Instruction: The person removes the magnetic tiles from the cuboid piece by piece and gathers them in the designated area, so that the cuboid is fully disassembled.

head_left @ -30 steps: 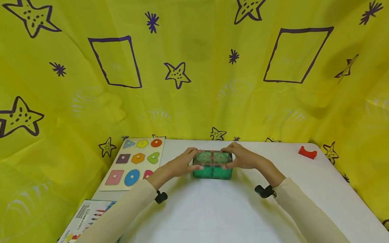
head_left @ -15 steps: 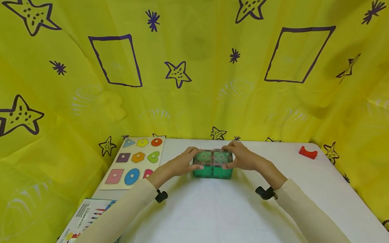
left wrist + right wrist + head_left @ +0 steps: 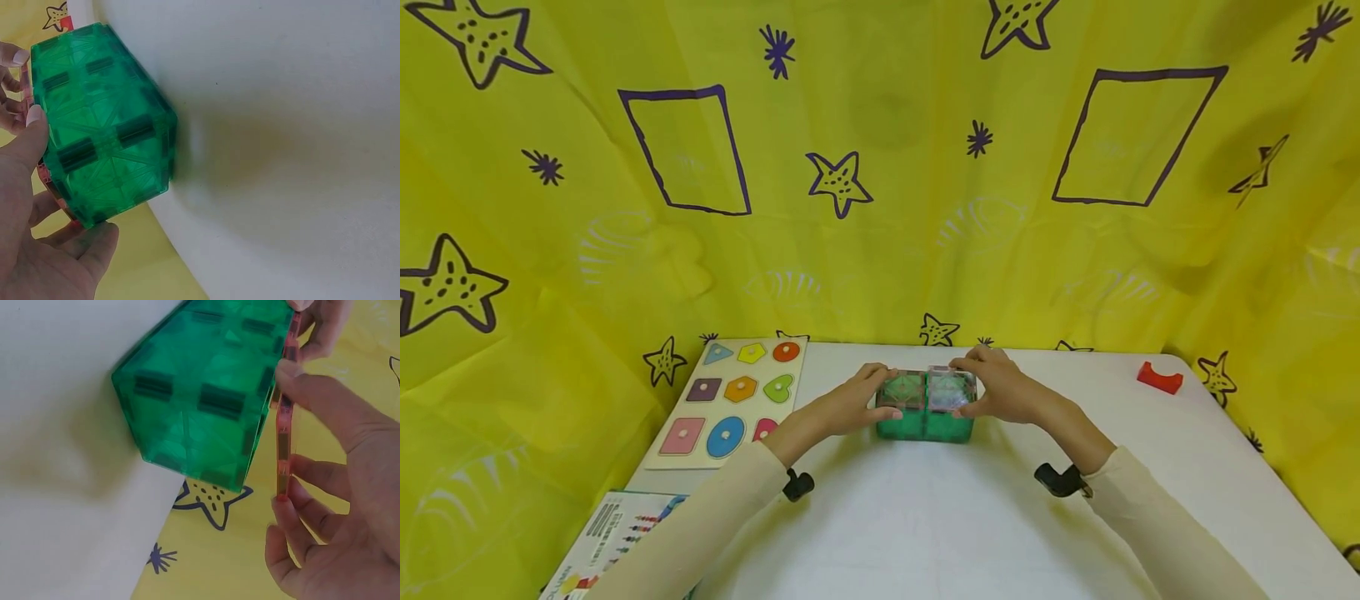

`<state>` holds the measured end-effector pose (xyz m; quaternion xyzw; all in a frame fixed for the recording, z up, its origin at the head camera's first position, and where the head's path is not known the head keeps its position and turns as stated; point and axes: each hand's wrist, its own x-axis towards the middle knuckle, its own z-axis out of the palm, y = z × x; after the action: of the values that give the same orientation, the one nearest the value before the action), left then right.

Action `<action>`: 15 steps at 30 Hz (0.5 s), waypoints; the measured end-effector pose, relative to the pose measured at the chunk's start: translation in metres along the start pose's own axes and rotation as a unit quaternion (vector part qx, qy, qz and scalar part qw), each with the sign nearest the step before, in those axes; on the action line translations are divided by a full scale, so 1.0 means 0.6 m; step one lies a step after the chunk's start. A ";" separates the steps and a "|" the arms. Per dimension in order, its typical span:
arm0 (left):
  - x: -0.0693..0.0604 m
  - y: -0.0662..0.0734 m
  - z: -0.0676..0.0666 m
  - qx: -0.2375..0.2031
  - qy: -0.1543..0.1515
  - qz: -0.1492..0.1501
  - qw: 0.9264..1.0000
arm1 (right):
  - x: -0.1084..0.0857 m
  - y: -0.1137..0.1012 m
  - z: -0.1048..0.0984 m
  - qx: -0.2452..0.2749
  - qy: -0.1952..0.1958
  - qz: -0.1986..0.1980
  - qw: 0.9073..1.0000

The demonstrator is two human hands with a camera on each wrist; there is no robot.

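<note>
A box of translucent green magnetic tiles (image 3: 923, 425) stands at the far middle of the table, with two pink square magnetic tiles on top in the head view. My left hand (image 3: 847, 403) grips the left pink magnetic tile (image 3: 901, 390) at the box's top, its thumb along the near edge and its fingers at the far and left sides. Between thumb and fingers, my right hand (image 3: 1004, 390) pinches the right pink magnetic tile (image 3: 284, 450). In the right wrist view this tile stands slightly apart from the green box at its outer end. The box's far side is hidden.
A shape puzzle board (image 3: 741, 390) with knobbed pieces lies at the left. Nearer, a printed box (image 3: 606, 533) is partly covered by the left sleeve. A red arch block (image 3: 1160, 377) lies at the far right. Yellow patterned cloth (image 3: 880, 250) hangs behind the white table (image 3: 917, 517).
The right pink tile has lifted and shifted slightly right, and a gap now shows between it and the left tile. My right hand moved with it; my left hand stayed in place.
</note>
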<state>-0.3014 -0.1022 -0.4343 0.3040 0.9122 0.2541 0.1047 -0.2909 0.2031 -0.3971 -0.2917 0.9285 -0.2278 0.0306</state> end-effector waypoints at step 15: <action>-0.003 0.008 -0.001 0.005 -0.004 -0.009 1.000 | -0.046 0.102 -0.084 -0.022 0.007 0.072 0.997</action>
<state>-0.2980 -0.1002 -0.4314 0.2972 0.9156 0.2475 0.1096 -0.3099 0.2833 -0.3814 -0.2228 0.9521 -0.2067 0.0337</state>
